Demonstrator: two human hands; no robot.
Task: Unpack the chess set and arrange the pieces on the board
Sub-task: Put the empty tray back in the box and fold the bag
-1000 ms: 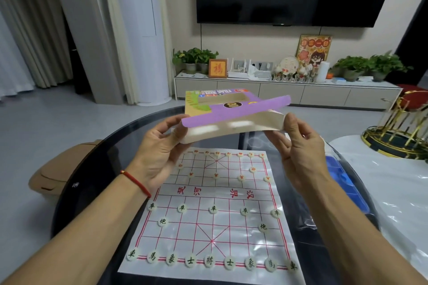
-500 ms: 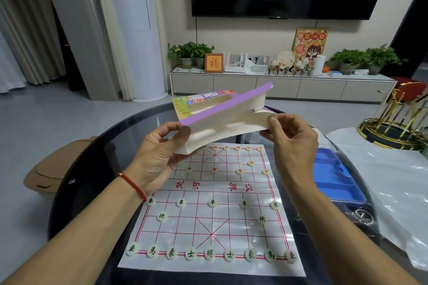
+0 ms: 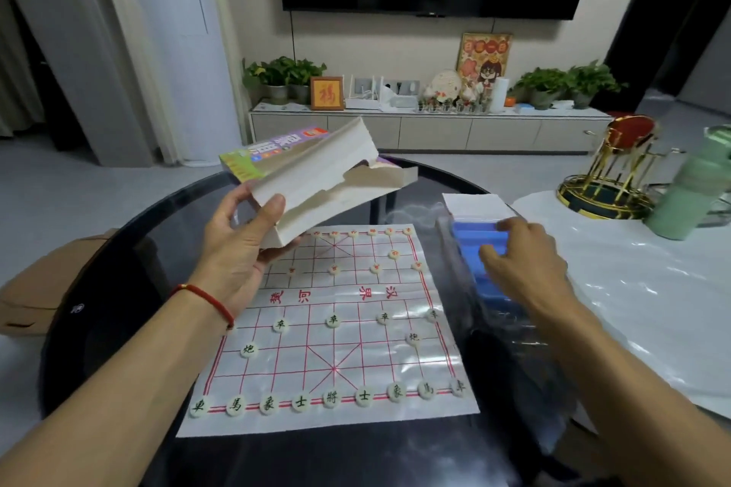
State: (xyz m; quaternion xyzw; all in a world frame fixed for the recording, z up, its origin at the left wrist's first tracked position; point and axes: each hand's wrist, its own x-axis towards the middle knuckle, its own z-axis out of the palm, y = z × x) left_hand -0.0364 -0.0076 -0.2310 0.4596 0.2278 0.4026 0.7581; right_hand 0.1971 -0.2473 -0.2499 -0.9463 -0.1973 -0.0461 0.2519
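Observation:
My left hand (image 3: 241, 249) holds the empty chess set box (image 3: 316, 178) tilted above the board's far left corner, white underside towards me. The paper board (image 3: 336, 332) lies flat on the dark round glass table (image 3: 118, 289). Pale round pieces stand on it: a full near row (image 3: 331, 399), two cannons, soldiers (image 3: 332, 320), and the far side's pieces (image 3: 375, 268). My right hand (image 3: 522, 261) is on the blue plastic tray (image 3: 470, 237) right of the board, fingers and thumb bent onto it.
Clear plastic wrap (image 3: 514, 360) lies under and around the tray. A white table (image 3: 652, 308) on the right carries a gold rack (image 3: 609, 186) and a green bottle (image 3: 688, 190). A brown cardboard box (image 3: 43, 289) sits on the floor at left.
My right hand let go of the box and dropped to the blue tray. The left hand alone now holds the box, tipped up more steeply. My view shifted right.

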